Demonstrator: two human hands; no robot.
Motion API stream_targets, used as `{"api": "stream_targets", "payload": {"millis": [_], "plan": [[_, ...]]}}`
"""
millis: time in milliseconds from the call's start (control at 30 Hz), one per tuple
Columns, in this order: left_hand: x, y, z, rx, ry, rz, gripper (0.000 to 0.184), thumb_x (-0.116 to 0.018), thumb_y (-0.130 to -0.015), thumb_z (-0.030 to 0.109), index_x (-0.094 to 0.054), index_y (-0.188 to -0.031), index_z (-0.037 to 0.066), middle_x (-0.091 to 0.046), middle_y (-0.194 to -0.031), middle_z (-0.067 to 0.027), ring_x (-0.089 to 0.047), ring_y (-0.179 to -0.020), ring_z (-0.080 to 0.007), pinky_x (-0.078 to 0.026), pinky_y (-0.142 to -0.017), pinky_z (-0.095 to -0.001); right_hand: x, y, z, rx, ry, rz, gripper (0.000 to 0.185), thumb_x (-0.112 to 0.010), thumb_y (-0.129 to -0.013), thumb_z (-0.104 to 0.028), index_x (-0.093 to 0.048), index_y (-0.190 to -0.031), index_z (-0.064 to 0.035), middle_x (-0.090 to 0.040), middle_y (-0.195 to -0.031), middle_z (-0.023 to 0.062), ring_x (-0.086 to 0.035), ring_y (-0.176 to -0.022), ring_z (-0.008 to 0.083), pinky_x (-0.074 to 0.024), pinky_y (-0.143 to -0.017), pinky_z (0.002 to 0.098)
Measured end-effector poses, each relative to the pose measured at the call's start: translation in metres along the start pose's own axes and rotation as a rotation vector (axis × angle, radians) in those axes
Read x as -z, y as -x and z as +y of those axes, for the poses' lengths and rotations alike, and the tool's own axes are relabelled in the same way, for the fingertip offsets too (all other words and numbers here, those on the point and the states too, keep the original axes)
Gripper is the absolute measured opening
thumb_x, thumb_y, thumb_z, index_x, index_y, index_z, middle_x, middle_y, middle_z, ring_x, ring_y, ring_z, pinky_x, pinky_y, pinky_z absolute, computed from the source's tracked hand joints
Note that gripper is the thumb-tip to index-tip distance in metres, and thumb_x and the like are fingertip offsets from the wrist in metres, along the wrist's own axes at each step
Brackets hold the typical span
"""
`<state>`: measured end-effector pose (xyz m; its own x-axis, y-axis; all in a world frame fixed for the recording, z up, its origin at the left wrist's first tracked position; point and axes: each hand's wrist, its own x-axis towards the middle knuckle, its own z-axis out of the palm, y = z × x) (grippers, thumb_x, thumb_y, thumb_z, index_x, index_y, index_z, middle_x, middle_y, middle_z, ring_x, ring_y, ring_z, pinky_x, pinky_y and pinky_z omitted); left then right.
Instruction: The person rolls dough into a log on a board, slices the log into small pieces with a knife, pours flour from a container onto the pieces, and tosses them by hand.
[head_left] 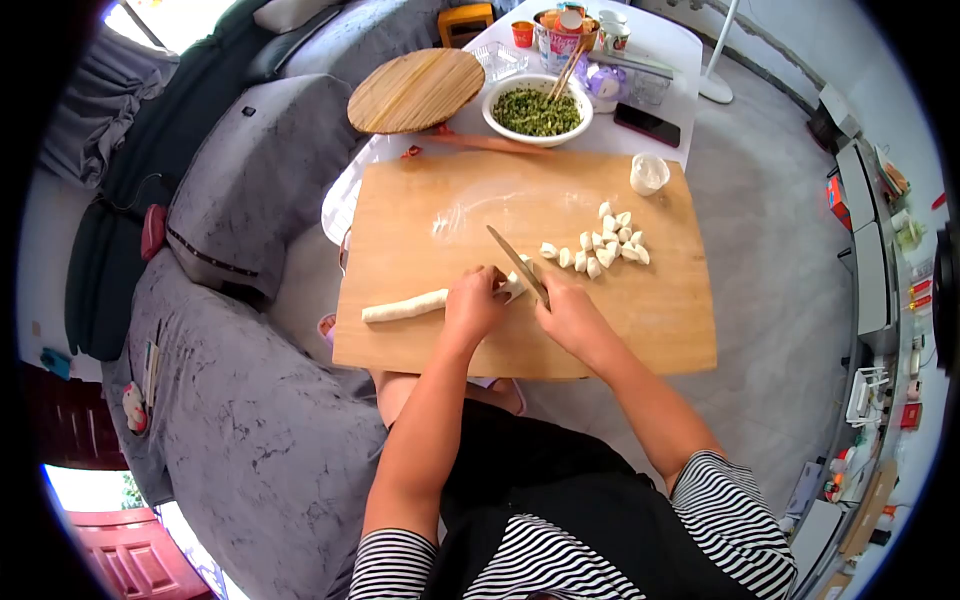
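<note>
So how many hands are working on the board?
2. The left hand is at the long dough roll; the right hand grips the knife beside it. No other hands show.

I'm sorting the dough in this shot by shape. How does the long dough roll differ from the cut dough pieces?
The dough roll is one long cylinder, while the cut dough pieces are short, separate lumps. The left hand holds the dough roll; no hand touches the cut dough pieces. The dough roll lies stretched out, whereas the cut dough pieces sit loosely clustered. Both are pale and on the wooden board.
</note>
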<state>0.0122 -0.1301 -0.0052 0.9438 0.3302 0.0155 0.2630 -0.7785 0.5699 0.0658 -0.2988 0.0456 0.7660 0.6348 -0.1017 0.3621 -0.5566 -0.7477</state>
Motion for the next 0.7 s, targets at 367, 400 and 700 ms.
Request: {"api": "stream_targets", "payload": {"millis": [367, 400, 700], "plan": [[-0.013, 0.003, -0.008, -0.070, 0.159, 0.075, 0.026, -0.080, -0.064, 0.006, -0.064, -0.084, 0.002, -0.064, -0.085, -0.0157, -0.060, -0.088, -0.0368, -0.049, -0.077, -0.0448, -0.013, 0.044, -0.015, -0.040, -0.029, 0.001, 0.016, -0.054, -0.088, -0.006, -0.048, -0.098, 0.0050, -0.060, -0.075, 0.0344, -0.061, -0.077, 0.0519, -0.0489, -0.069, 0.0585], [-0.014, 0.003, -0.008, -0.070, 0.159, 0.074, 0.026, -0.080, -0.064, 0.006, -0.064, -0.084, 0.002, -0.064, -0.085, -0.0157, -0.060, -0.088, -0.0368, -0.049, -0.077, -0.0448, -0.013, 0.045, -0.016, -0.042, -0.031, 0.006, 0.016, -0.054, -0.088, -0.006, -0.048, -0.098, 0.0050, -0.060, -0.075, 0.0345, -0.061, -0.077, 0.0520, -0.0487, -0.069, 0.0587], [-0.018, 0.001, -0.011, -0.069, 0.119, 0.075, 0.026, -0.079, -0.065, 0.008, -0.064, -0.086, 0.003, -0.064, -0.087, -0.0159, -0.060, -0.090, -0.0367, -0.049, -0.079, -0.0446, -0.019, 0.035, -0.013, -0.064, 0.021, -0.010, 0.019, -0.053, -0.088, -0.005, -0.049, -0.102, 0.0066, -0.062, -0.078, 0.0345, -0.061, -0.077, 0.0514, -0.0496, -0.071, 0.0578]]}}
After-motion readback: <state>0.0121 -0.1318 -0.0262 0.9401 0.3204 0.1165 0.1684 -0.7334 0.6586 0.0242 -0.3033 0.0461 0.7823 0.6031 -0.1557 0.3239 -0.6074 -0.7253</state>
